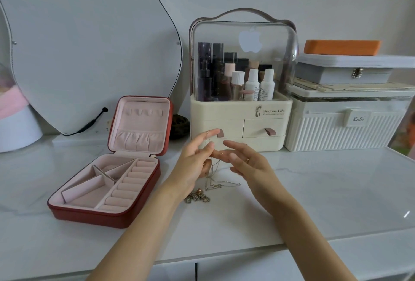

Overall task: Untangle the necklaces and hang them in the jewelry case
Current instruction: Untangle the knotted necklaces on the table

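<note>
Nearest the lens: 2 bare forearms reaching in from the near edge over a white tabletop. Left hand raised, thumb and forefinger pinched shut on a fine chain that drops from the fingertips toward the surface. Right hand just beside it, fingers spread and loose, gripping nothing clearly — possibly brushing the chain, too fine to tell. Below and between the hands, more thin silver necklaces trailing on the table, and nearer still a small knotted cluster of pendants in gold and rose tones. Lifted chain apparently still joined to that heap.

Left of the hands, well apart from the heap: open red jewelry case, pink lining, lid upright with a row of small hooks near the top and a gathered pocket beneath. No necklace hung yet. Far side: clear-domed cosmetics organizer with drawers, white storage boxes to the right.

Likely risks from here:
- Pulling upward while the chain is still snagged — knot tightened, or a thin link snapped.
- Lifting the strand too fast, dragging the whole cluster along and retangling it.
- Loose pinch on so fine a chain, letting it slip back into the heap.
- Swinging slack catching on the right hand's ring during the carry to the hooks.
</note>
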